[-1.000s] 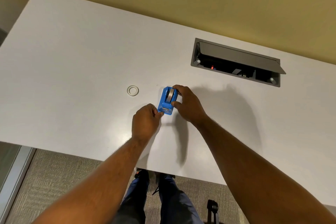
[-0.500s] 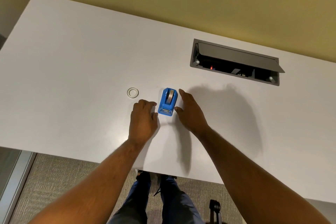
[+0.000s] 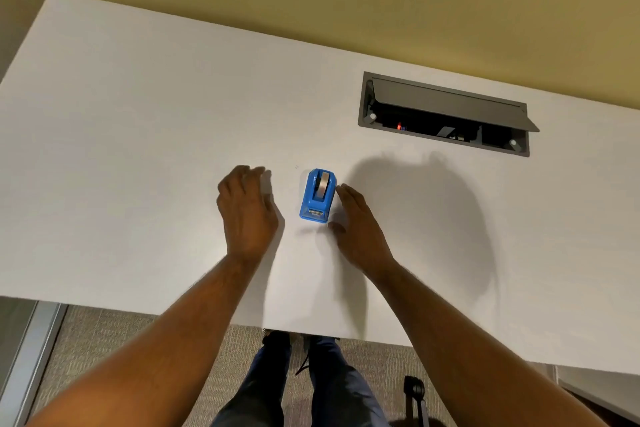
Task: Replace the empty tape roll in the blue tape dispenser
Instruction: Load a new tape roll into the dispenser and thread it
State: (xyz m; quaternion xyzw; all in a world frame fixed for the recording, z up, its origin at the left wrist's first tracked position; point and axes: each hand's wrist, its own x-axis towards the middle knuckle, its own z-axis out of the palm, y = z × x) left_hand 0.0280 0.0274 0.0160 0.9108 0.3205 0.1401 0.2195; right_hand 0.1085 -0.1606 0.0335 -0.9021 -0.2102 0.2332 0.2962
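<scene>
The blue tape dispenser [image 3: 318,195] stands on the white table [image 3: 138,135], with a grey tape roll [image 3: 324,184] seated in it. My right hand [image 3: 360,229] lies flat and open just right of the dispenser, its thumb near the dispenser's front corner, holding nothing. My left hand [image 3: 247,208] hovers to the dispenser's left with its fingers curled down. It covers the spot where a small white ring lay, and the ring is hidden. I cannot tell whether the fingers hold the ring.
A grey cable box [image 3: 445,114] with its lid raised is sunk into the table at the back right. The table's front edge runs just above my legs [image 3: 298,381]. A yellow wall stands behind the table.
Both hands have let go of the dispenser, which stays in place. My left hand has moved left and forward over the white ring, hiding it. My right hand has flattened beside the dispenser.
</scene>
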